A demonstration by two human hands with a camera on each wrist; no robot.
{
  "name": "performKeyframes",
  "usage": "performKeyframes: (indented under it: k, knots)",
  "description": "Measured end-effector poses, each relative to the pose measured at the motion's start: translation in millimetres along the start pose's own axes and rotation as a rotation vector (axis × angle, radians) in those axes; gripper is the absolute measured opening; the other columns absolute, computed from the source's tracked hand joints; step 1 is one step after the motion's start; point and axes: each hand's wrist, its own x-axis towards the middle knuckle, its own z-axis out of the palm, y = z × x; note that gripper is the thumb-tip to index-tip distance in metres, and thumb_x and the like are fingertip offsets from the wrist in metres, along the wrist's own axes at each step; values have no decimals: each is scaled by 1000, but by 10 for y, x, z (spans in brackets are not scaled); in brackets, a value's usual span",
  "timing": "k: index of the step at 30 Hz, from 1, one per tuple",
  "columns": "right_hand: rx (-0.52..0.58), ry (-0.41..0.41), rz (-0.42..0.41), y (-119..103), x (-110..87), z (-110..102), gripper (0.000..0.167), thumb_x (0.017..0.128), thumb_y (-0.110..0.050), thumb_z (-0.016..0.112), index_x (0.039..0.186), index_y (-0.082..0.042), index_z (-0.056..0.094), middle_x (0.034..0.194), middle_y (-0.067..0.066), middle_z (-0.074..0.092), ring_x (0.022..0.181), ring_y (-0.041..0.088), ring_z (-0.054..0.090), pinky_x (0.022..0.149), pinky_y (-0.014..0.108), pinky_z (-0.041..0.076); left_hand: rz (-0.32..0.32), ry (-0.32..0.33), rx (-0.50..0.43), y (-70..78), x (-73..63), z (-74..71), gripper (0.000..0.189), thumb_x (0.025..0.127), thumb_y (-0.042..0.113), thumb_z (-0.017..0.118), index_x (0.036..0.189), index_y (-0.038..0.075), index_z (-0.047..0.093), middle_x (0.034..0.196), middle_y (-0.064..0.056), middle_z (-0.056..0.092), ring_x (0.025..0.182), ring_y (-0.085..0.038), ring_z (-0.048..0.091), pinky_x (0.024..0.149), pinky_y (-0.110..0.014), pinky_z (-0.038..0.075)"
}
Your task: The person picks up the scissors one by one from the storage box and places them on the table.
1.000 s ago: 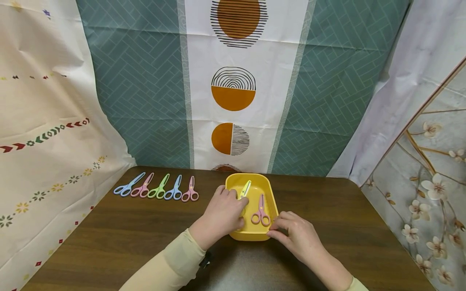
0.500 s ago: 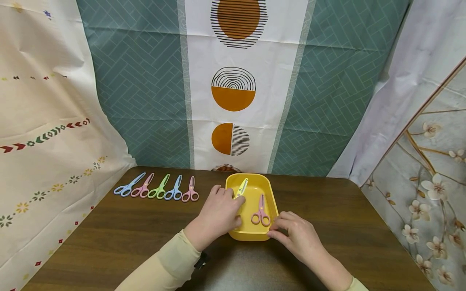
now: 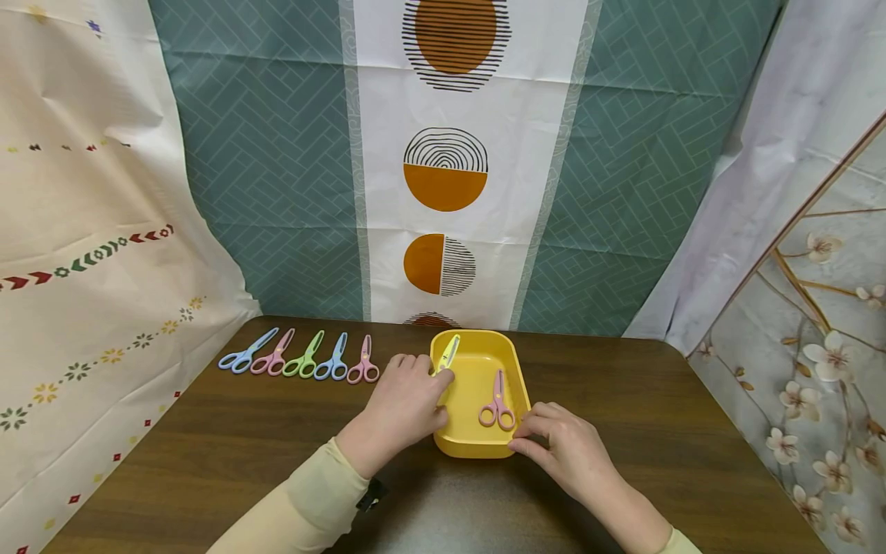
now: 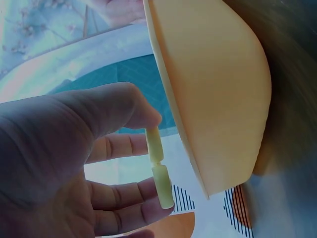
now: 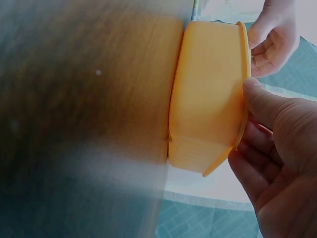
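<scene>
My left hand (image 3: 408, 404) pinches a pair of yellow-green scissors (image 3: 448, 354) by the handles, above the left rim of a yellow tray (image 3: 477, 450). In the left wrist view the scissors' handle loops (image 4: 162, 186) show edge-on between thumb and fingers, beside the tray's outer wall (image 4: 218, 89). Inside the tray lies a pair of pink scissors (image 3: 497, 408), handles toward me. My right hand (image 3: 567, 446) holds the tray's near right corner, and the right wrist view shows its thumb and fingers on the rim (image 5: 245, 64).
To the left on the dark wooden table (image 3: 228, 431) several scissors lie in a row: blue, pink, green, blue, with a pink pair (image 3: 363, 365) nearest the tray. A patterned curtain (image 3: 443, 192) hangs behind the table, with more cloth at both sides.
My left hand has moved left with the yellow-green scissors, from inside the tray toward its left rim. The right hand and the tray have stayed in place.
</scene>
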Motion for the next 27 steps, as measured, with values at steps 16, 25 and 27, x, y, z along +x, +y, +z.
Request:
performKeyframes:
  k: [16,25,27]
  knots:
    - [-3,35,-39,11,-3,7,26,78,-25,100,86,-34,77,92,-27,63,86,-1,59,72,26,56,-21,84,-1,-196,-99,17,29,85,26,91,103,11,74,85,-12,61,72,-33,58,65,-45,51]
    - [-3,37,-41,19,-10,15,26,78,-26,100,87,-35,77,92,-27,63,86,-1,59,72,26,56,-63,127,33,-328,-107,102,25,81,23,91,96,12,74,79,-12,60,70,-35,59,62,-48,52]
    - [-2,35,-38,19,-9,16,26,78,-26,100,87,-35,77,92,-27,63,86,-1,59,72,26,55,-87,110,31,-363,-111,122,24,81,22,91,96,13,74,80,-12,61,70,-36,60,64,-50,53]
